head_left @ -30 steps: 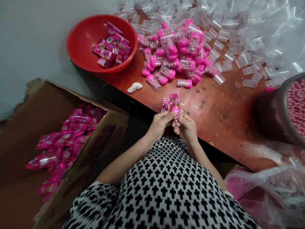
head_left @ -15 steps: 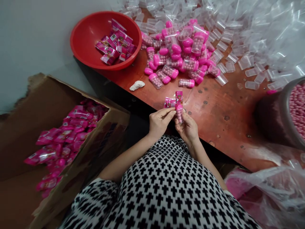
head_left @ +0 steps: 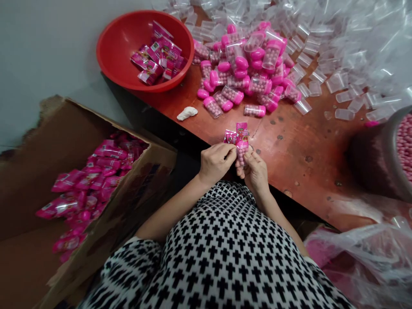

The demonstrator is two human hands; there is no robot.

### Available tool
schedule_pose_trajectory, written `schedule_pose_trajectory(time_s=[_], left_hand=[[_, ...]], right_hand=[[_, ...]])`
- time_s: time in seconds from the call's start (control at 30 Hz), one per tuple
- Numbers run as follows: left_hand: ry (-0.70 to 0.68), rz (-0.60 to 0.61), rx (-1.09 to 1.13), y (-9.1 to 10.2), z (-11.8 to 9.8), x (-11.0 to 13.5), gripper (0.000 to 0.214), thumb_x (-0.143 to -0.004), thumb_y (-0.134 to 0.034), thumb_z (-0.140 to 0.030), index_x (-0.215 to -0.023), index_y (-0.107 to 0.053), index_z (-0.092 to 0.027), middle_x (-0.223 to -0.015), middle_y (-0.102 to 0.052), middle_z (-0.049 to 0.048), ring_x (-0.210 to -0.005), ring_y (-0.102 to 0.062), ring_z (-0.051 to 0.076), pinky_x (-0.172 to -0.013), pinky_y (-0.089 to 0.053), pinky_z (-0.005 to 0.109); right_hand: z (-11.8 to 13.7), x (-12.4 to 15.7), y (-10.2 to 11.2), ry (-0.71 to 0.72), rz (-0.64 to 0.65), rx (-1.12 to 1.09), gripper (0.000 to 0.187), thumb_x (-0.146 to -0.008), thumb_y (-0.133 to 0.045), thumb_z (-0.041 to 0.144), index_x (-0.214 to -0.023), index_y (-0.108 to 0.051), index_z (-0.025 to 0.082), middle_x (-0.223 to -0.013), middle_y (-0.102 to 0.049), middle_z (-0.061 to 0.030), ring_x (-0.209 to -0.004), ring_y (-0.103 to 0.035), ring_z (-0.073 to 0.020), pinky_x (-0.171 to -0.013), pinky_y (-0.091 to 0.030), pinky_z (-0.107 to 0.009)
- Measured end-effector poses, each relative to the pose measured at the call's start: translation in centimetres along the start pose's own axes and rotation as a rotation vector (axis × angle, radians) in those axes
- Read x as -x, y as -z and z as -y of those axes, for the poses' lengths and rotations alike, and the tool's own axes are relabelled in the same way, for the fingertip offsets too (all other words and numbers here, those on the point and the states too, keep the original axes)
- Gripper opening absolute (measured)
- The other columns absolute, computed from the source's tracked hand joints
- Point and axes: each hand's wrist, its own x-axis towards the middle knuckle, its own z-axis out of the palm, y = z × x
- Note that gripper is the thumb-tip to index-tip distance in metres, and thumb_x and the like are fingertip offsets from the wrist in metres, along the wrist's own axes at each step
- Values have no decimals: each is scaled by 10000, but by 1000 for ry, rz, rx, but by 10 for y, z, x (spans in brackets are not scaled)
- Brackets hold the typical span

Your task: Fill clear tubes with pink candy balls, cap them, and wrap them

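Observation:
In front of my body, at the table's near edge, my right hand (head_left: 256,171) holds a small clear candy tube (head_left: 241,159) of pink balls from below. A printed pink wrapper (head_left: 242,133) covers its upper part and stands up above it. My left hand (head_left: 216,163) is closed in a pinch against the wrapper's left edge; its fingertips are partly hidden. Just behind the fingers, more pink wrappers (head_left: 229,136) lie on the table. A filled tube with a pink cap (head_left: 254,110) lies beyond my hands, before a heap of similar tubes (head_left: 271,56).
A red bowl (head_left: 111,51) with wrappers sits at the back left. Below it stands a cardboard box (head_left: 154,171) of wrapped tubes (head_left: 109,152). Clear cups (head_left: 344,114) cover the back right. A bucket (head_left: 363,154) of pink balls and a plastic bag (head_left: 370,244) are at right.
The wrapper on the tube has turned to show a wider face. My left fingers have curled in more at its edge. The view has shifted slightly.

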Motion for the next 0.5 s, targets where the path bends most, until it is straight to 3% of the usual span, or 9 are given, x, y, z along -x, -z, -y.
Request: schedule_pose_trajectory(time_s=[0.27, 0.5], left_hand=[[-53, -10, -51, 0, 0, -2, 153, -863, -559, -113, -740, -643, -151, -661, -675, 8, -597, -621, 116, -608, -475, 224], [-68, -48, -23, 1, 1, 2, 97, -871, -595, -112, -852, -688, -131, -789, -747, 48, -705, -691, 133, -703, -533, 223]], right_hand=[[-1, 2, 0, -3, -16, -24, 345, -712, -769, 459, -799, -574, 188, -527, -612, 66, -333, -509, -59, -295, -384, -133], [-1, 1, -2, -7, -9, -34, 358, -709, -769, 469, -828, -584, 188, -526, -614, 67, -335, -512, -63, -298, -387, -137]])
